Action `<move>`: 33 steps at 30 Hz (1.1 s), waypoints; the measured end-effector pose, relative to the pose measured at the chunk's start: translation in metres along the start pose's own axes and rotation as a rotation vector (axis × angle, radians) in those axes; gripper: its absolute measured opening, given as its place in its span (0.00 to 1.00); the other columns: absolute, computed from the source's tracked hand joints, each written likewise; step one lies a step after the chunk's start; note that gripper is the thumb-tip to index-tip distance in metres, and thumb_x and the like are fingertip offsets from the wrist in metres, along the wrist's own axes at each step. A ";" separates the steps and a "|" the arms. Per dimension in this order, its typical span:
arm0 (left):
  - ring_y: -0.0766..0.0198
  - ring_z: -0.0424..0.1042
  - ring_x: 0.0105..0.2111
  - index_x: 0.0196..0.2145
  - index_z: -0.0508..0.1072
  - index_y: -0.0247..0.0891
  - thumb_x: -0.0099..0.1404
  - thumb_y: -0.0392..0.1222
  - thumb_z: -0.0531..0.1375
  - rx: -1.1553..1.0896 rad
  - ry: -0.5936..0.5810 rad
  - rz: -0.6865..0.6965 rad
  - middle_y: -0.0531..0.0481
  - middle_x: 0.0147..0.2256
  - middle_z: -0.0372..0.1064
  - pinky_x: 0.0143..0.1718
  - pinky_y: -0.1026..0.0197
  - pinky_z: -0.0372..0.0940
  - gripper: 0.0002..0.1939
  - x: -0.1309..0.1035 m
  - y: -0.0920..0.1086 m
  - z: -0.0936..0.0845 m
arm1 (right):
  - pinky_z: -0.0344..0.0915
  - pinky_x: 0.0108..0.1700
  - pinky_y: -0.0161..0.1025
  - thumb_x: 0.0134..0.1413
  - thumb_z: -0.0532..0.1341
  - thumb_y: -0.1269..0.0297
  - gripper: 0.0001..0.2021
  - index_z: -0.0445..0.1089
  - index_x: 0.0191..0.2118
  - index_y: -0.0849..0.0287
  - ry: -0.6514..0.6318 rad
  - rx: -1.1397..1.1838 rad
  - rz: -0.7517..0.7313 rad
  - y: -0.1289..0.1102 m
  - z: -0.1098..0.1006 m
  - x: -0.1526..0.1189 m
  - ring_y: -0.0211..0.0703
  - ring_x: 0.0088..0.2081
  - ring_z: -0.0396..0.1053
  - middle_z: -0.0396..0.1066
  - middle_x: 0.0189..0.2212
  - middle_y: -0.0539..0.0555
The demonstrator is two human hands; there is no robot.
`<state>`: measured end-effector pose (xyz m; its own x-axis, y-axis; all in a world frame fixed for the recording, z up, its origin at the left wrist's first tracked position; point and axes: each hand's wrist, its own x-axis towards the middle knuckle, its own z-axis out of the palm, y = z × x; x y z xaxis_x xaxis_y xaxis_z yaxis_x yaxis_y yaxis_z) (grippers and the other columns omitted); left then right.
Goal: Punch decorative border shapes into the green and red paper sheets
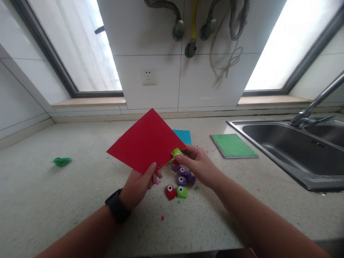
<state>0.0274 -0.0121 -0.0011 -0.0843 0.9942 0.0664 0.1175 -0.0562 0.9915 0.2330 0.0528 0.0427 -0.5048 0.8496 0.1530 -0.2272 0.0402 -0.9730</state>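
Observation:
A red sheet of paper [149,141] is held up, tilted like a diamond, above the counter. My left hand [141,184], with a black watch on its wrist, pinches its lower corner between thumb and fingers. At the sheet's right corner my right hand [200,165] grips a light green paper punch [176,153], which touches the paper's edge. Small holes show along the lower right edge. Beneath the hands lie several purple punches [182,180], a red punch [170,192] and another green punch [182,192].
A blue sheet [183,136] lies behind the red paper. Green sheets with punched edges [234,146] lie near the steel sink [271,143] at the right. A crumpled green item [62,161] is at the left. Small paper bits are scattered on the counter [88,200].

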 end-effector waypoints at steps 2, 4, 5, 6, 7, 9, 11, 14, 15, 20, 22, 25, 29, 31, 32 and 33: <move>0.69 0.59 0.17 0.26 0.75 0.35 0.71 0.59 0.55 0.014 -0.023 0.000 0.51 0.19 0.65 0.19 0.65 0.56 0.26 0.000 0.001 0.000 | 0.71 0.36 0.39 0.51 0.72 0.54 0.15 0.76 0.42 0.56 -0.003 -0.015 0.033 0.005 0.001 0.001 0.39 0.32 0.73 0.78 0.36 0.52; 0.69 0.60 0.17 0.26 0.75 0.35 0.71 0.58 0.54 0.016 -0.033 -0.009 0.51 0.19 0.65 0.19 0.65 0.56 0.26 0.001 0.001 0.000 | 0.69 0.33 0.38 0.51 0.73 0.53 0.16 0.77 0.42 0.56 0.009 -0.027 0.059 0.010 0.002 0.002 0.39 0.30 0.72 0.77 0.35 0.52; 0.69 0.60 0.17 0.26 0.75 0.35 0.71 0.58 0.54 0.014 -0.036 -0.018 0.51 0.19 0.65 0.19 0.65 0.56 0.26 0.001 0.001 0.000 | 0.69 0.32 0.37 0.50 0.73 0.53 0.16 0.77 0.42 0.55 0.011 -0.030 0.069 0.013 0.002 0.002 0.39 0.30 0.72 0.77 0.34 0.52; 0.68 0.60 0.17 0.26 0.75 0.35 0.71 0.58 0.54 0.009 -0.039 -0.030 0.50 0.20 0.66 0.19 0.65 0.56 0.26 0.001 0.000 0.000 | 0.68 0.31 0.37 0.50 0.73 0.53 0.16 0.77 0.42 0.55 0.008 -0.030 0.077 0.015 0.003 0.003 0.38 0.30 0.71 0.77 0.34 0.52; 0.68 0.61 0.18 0.26 0.75 0.35 0.71 0.58 0.54 0.004 -0.045 -0.043 0.50 0.20 0.66 0.19 0.65 0.56 0.26 0.001 -0.001 0.000 | 0.68 0.31 0.37 0.50 0.73 0.53 0.16 0.77 0.42 0.55 0.001 -0.029 0.084 0.017 0.003 0.003 0.38 0.29 0.71 0.77 0.34 0.51; 0.68 0.61 0.19 0.27 0.74 0.35 0.71 0.57 0.54 -0.010 -0.062 -0.062 0.49 0.21 0.67 0.20 0.65 0.57 0.25 0.001 -0.002 0.000 | 0.67 0.32 0.37 0.51 0.72 0.53 0.15 0.78 0.42 0.55 -0.017 -0.025 0.103 0.020 0.004 0.004 0.37 0.29 0.70 0.77 0.35 0.52; 0.68 0.62 0.20 0.29 0.74 0.35 0.71 0.56 0.54 -0.028 -0.077 -0.068 0.49 0.23 0.69 0.20 0.65 0.57 0.23 0.000 -0.002 0.001 | 0.67 0.33 0.37 0.51 0.72 0.53 0.15 0.78 0.43 0.55 -0.024 -0.018 0.122 0.023 0.005 0.004 0.37 0.29 0.70 0.77 0.36 0.53; 0.68 0.63 0.21 0.32 0.73 0.35 0.71 0.55 0.55 -0.052 -0.098 -0.064 0.49 0.24 0.70 0.20 0.66 0.57 0.20 -0.001 -0.001 0.001 | 0.67 0.32 0.38 0.52 0.72 0.54 0.15 0.78 0.42 0.56 -0.025 -0.004 0.147 0.024 0.006 0.004 0.38 0.28 0.69 0.76 0.33 0.52; 0.68 0.63 0.22 0.32 0.73 0.35 0.71 0.54 0.55 -0.057 -0.106 -0.058 0.50 0.24 0.70 0.21 0.66 0.57 0.20 -0.001 0.000 0.001 | 0.66 0.31 0.37 0.52 0.72 0.54 0.14 0.77 0.41 0.56 -0.027 0.001 0.155 0.024 0.006 0.004 0.37 0.28 0.69 0.76 0.31 0.52; 0.68 0.63 0.21 0.32 0.72 0.35 0.71 0.53 0.55 -0.053 -0.123 -0.013 0.51 0.23 0.69 0.21 0.66 0.57 0.19 0.000 0.001 0.001 | 0.66 0.30 0.36 0.51 0.73 0.53 0.14 0.76 0.36 0.58 -0.046 0.017 0.179 0.023 0.011 0.005 0.36 0.26 0.69 0.74 0.27 0.51; 0.68 0.63 0.21 0.30 0.72 0.36 0.71 0.53 0.55 -0.045 -0.124 -0.004 0.51 0.23 0.69 0.21 0.65 0.57 0.19 0.000 0.001 0.001 | 0.67 0.29 0.36 0.50 0.73 0.52 0.15 0.76 0.35 0.59 -0.043 0.003 0.186 0.022 0.013 0.005 0.37 0.26 0.69 0.74 0.27 0.51; 0.68 0.63 0.21 0.29 0.72 0.36 0.72 0.54 0.55 -0.034 -0.133 0.005 0.51 0.23 0.69 0.21 0.65 0.58 0.21 0.001 -0.001 0.000 | 0.67 0.28 0.36 0.49 0.73 0.51 0.16 0.75 0.34 0.59 -0.039 -0.005 0.178 0.022 0.015 0.004 0.38 0.26 0.70 0.74 0.26 0.51; 0.68 0.64 0.22 0.29 0.72 0.35 0.72 0.54 0.53 -0.008 -0.146 0.022 0.50 0.24 0.69 0.22 0.65 0.58 0.22 0.001 -0.001 -0.001 | 0.67 0.28 0.35 0.50 0.73 0.53 0.15 0.74 0.34 0.58 -0.048 0.022 0.157 0.022 0.017 0.003 0.36 0.26 0.69 0.73 0.26 0.50; 0.68 0.64 0.22 0.29 0.72 0.35 0.73 0.54 0.53 0.004 -0.149 0.031 0.50 0.23 0.69 0.22 0.65 0.58 0.22 0.001 -0.001 -0.001 | 0.67 0.28 0.35 0.50 0.73 0.53 0.14 0.74 0.34 0.58 -0.051 0.023 0.155 0.021 0.018 0.003 0.36 0.26 0.69 0.73 0.26 0.50; 0.69 0.63 0.21 0.29 0.72 0.35 0.73 0.53 0.53 0.010 -0.149 0.035 0.50 0.23 0.69 0.22 0.65 0.58 0.22 0.001 -0.001 -0.001 | 0.67 0.28 0.35 0.50 0.73 0.53 0.14 0.74 0.34 0.58 -0.053 0.024 0.155 0.021 0.018 0.003 0.36 0.26 0.69 0.73 0.26 0.50; 0.69 0.63 0.21 0.29 0.72 0.35 0.73 0.53 0.53 0.016 -0.148 0.038 0.50 0.23 0.69 0.22 0.65 0.58 0.22 0.001 -0.001 -0.001 | 0.67 0.28 0.35 0.51 0.72 0.53 0.14 0.74 0.34 0.58 -0.055 0.026 0.155 0.021 0.018 0.003 0.36 0.26 0.69 0.73 0.26 0.50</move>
<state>0.0258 -0.0112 -0.0017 0.0672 0.9941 0.0856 0.1336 -0.0939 0.9866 0.2118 0.0462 0.0260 -0.5801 0.8145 0.0115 -0.1642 -0.1030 -0.9810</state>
